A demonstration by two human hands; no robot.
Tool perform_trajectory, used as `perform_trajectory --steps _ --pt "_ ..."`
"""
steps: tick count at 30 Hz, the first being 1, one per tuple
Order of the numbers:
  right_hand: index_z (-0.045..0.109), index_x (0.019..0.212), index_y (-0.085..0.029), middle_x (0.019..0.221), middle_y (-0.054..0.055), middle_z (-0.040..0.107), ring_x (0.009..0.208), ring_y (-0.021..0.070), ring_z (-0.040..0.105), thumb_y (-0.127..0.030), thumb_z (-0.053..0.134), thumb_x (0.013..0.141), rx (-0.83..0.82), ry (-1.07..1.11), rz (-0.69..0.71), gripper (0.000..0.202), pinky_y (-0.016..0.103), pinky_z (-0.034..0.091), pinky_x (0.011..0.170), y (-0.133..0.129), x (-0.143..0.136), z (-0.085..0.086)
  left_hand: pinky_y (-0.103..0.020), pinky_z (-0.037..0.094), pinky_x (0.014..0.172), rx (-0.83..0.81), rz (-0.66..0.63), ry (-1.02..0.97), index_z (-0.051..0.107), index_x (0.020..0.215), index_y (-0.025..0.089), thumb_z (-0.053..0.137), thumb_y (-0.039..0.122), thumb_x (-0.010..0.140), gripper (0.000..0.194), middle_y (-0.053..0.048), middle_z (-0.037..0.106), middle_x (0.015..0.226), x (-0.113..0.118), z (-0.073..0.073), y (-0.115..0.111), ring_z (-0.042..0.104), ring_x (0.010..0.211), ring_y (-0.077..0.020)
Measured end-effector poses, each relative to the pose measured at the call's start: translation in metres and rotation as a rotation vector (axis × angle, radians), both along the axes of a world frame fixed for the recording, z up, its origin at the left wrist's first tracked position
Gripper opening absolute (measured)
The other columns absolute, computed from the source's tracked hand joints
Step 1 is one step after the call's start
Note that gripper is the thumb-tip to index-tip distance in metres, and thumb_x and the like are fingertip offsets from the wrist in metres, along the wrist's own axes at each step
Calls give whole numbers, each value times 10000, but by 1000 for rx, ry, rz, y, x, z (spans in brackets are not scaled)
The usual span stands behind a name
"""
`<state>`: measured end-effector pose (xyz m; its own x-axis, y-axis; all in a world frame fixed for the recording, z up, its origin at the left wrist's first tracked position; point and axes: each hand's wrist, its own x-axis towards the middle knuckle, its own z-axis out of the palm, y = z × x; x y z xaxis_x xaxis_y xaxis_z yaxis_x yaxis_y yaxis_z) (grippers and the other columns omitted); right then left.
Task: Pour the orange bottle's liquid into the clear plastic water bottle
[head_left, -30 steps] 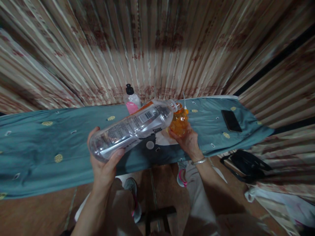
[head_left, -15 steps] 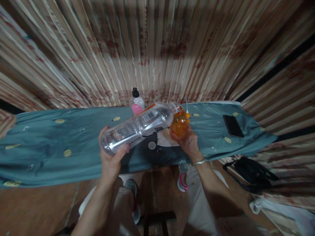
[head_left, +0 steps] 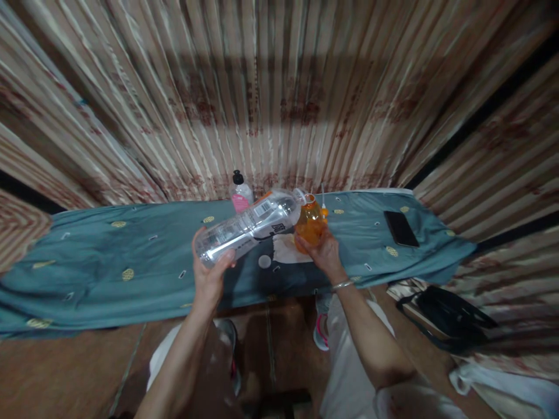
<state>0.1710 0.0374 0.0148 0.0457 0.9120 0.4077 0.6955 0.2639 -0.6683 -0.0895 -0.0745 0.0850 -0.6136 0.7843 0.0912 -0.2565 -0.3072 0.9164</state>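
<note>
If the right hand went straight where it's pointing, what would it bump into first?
The right hand holds an orange bottle, so that's first. Past it, probably the clear bottle near its neck, though depth is unclear.

The clear bottle point(head_left: 248, 227) at frame centre is glossy plastic; the orange bottle point(head_left: 310, 220), shiny translucent plastic. The desk cover point(head_left: 96, 262) is matt, creased cloth, the upper-frame curtain point(head_left: 279, 99) pleated cloth, the bracelet point(head_left: 342, 285) shiny metal.

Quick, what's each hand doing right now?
Left hand: closed around the base of the clear bottle.
Right hand: holding the small orange bottle.
</note>
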Motion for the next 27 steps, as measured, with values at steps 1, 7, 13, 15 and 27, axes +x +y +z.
perform_trajectory --steps 1,7,13,15,27 --pt "627 1303 -131 1069 219 796 977 375 792 -780 689 848 -7 -2 -8 795 512 653 821 1 1 1 -207 529 495 4 -1 -7 614 1299 274 1045 392 471 941 -29 728 1071 2 -1 1 666 726 -151" --pt "616 1320 -128 1032 191 822 907 365 808 -780 749 802 11 -32 -47 843 453 644 767 4 4 3 -225 488 492 26 -60 -2 654 1280 251 1028 399 543 840 -50 754 1055 1 -4 12 631 652 -137" --pt "514 1498 -87 1080 211 830 948 389 820 -695 805 813 44 -107 -8 961 486 659 798 7 5 3 -231 481 494 17 -102 8 679 1286 245 1023 395 544 831 -88 782 1114 -9 2 20 665 701 -169" --pt "514 1494 -74 1094 227 829 964 395 821 -725 794 815 38 -113 -2 981 495 661 816 7 5 3 -226 480 500 15 -113 11 692 1277 241 1015 389 556 803 -97 784 1129 -13 2 23 694 766 -192" --pt "572 1416 -105 1174 243 804 1048 402 808 -823 743 824 8 -115 29 946 505 655 873 -2 5 21 -233 477 486 18 -137 -39 729 1290 251 1001 444 610 757 -91 794 1118 -16 -1 27 674 726 -185"
